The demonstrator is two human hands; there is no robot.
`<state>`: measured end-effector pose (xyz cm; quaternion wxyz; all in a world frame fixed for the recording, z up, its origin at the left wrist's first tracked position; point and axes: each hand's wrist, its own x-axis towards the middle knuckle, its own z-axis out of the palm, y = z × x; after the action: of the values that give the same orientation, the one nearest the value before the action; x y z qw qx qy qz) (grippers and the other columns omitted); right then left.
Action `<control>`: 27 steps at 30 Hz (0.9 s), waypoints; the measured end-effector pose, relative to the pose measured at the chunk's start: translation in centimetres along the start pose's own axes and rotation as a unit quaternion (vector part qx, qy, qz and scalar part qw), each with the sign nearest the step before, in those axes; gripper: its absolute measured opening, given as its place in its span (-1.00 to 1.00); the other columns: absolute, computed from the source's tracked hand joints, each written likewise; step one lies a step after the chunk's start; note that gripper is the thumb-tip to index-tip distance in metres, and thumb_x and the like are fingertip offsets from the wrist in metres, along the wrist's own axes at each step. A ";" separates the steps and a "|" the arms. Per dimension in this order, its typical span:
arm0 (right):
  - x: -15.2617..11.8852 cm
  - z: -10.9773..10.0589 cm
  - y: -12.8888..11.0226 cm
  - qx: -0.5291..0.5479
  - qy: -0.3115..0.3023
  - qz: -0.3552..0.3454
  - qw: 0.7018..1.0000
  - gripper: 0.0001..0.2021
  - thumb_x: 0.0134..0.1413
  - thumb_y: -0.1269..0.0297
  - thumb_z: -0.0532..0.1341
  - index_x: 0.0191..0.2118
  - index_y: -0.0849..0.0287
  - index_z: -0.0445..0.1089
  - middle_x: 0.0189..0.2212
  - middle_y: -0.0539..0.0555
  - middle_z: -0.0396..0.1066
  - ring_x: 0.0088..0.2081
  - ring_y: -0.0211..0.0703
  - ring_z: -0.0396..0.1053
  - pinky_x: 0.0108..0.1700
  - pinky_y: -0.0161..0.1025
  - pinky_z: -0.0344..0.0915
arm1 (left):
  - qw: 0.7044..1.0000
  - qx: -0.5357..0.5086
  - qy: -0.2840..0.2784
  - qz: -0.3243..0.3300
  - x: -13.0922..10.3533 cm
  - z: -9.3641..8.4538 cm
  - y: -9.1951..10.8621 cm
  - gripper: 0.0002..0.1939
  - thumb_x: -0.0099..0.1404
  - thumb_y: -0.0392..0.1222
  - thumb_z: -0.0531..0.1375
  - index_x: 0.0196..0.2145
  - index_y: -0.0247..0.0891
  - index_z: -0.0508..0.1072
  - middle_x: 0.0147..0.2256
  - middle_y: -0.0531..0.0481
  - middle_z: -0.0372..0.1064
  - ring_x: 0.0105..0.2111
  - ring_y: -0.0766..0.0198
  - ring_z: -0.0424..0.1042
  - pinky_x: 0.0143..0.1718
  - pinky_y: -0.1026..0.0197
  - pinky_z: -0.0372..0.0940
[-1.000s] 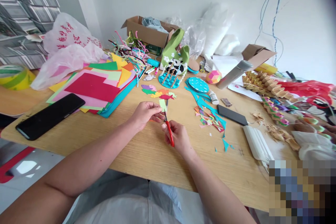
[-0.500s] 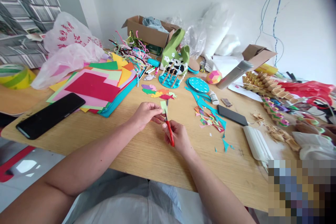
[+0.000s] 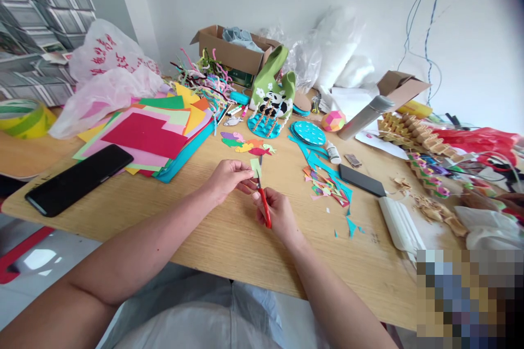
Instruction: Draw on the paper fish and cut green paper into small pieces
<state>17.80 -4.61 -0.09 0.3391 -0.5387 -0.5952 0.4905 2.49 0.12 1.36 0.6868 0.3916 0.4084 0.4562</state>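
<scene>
My left hand [image 3: 230, 180] pinches a small piece of light green paper [image 3: 256, 167] over the middle of the table. In my right hand [image 3: 279, 215] are red-handled scissors [image 3: 265, 206], held from below with the blades pointing away from me and the paper between or against them. Just beyond lie several paper fish [image 3: 249, 145] in purple, green, yellow, red and pale green. Right of my hands is a heap of coloured paper scraps [image 3: 327, 185] beside blue paper offcuts [image 3: 315, 161].
Coloured paper sheets [image 3: 143, 133] and a black phone [image 3: 79, 180] lie left. A green panda bag [image 3: 272, 90] stands behind the fish. To the right are blue discs [image 3: 310, 133], a small bottle [image 3: 333, 152], a grey flask [image 3: 364, 117] and a dark flat box [image 3: 362, 180].
The green paper and scissors stay almost in the same place, with only a very slight shift. At the far right edge, part of another person's hand has come into view.
</scene>
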 end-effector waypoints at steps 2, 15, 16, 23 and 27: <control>0.0 0.0 0.1 0.004 -0.002 0.001 1.000 -0.49 -0.02 -0.26 0.18 -0.54 0.13 0.13 -0.75 -0.07 0.22 -0.72 -0.33 0.16 -0.66 -0.37 0.01 | 1.000 0.004 -0.004 0.000 0.0 0.0 0.0 -0.90 0.03 -0.30 0.29 -0.50 -0.38 0.43 -0.48 -0.12 0.50 -0.54 0.23 0.50 -0.58 0.27 0.40; 0.2 0.0 0.1 0.019 0.001 0.012 1.000 -0.51 -0.04 -0.21 0.23 -0.54 0.13 0.15 -0.77 -0.08 0.22 -0.75 -0.34 0.13 -0.68 -0.38 0.01 | 1.000 0.001 -0.014 0.000 0.0 -0.1 -0.1 -0.86 0.01 -0.27 0.31 -0.50 -0.38 0.43 -0.48 -0.12 0.49 -0.54 0.23 0.50 -0.57 0.26 0.41; 0.2 0.0 0.0 0.020 0.002 0.012 1.000 -0.51 -0.04 -0.22 0.22 -0.54 0.13 0.16 -0.77 -0.08 0.22 -0.75 -0.34 0.13 -0.68 -0.38 0.01 | 1.000 0.000 -0.013 0.000 -0.1 -0.1 -0.1 -0.86 0.01 -0.27 0.31 -0.50 -0.38 0.43 -0.48 -0.12 0.49 -0.53 0.22 0.51 -0.57 0.26 0.40; 0.0 0.1 0.0 0.023 -0.006 0.004 1.000 -0.48 -0.04 -0.27 0.19 -0.54 0.12 0.14 -0.76 -0.07 0.22 -0.73 -0.33 0.15 -0.67 -0.37 0.03 | 1.000 -0.004 0.005 0.007 -0.1 0.0 0.1 -0.84 0.05 -0.25 0.31 -0.48 -0.34 0.39 -0.53 -0.04 0.45 -0.55 0.24 0.50 -0.61 0.29 0.37; 0.0 0.1 0.0 0.020 -0.012 0.006 1.000 -0.48 -0.04 -0.29 0.17 -0.54 0.12 0.14 -0.75 -0.07 0.23 -0.72 -0.32 0.17 -0.67 -0.37 0.05 | 1.000 0.005 0.013 0.009 -0.1 0.1 0.2 -0.86 0.06 -0.27 0.30 -0.50 -0.34 0.38 -0.56 0.01 0.41 -0.56 0.25 0.49 -0.61 0.30 0.36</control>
<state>17.66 -4.68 -0.09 0.3393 -0.5294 -0.5860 0.5111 2.45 0.03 1.59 0.6754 0.3930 0.4158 0.4653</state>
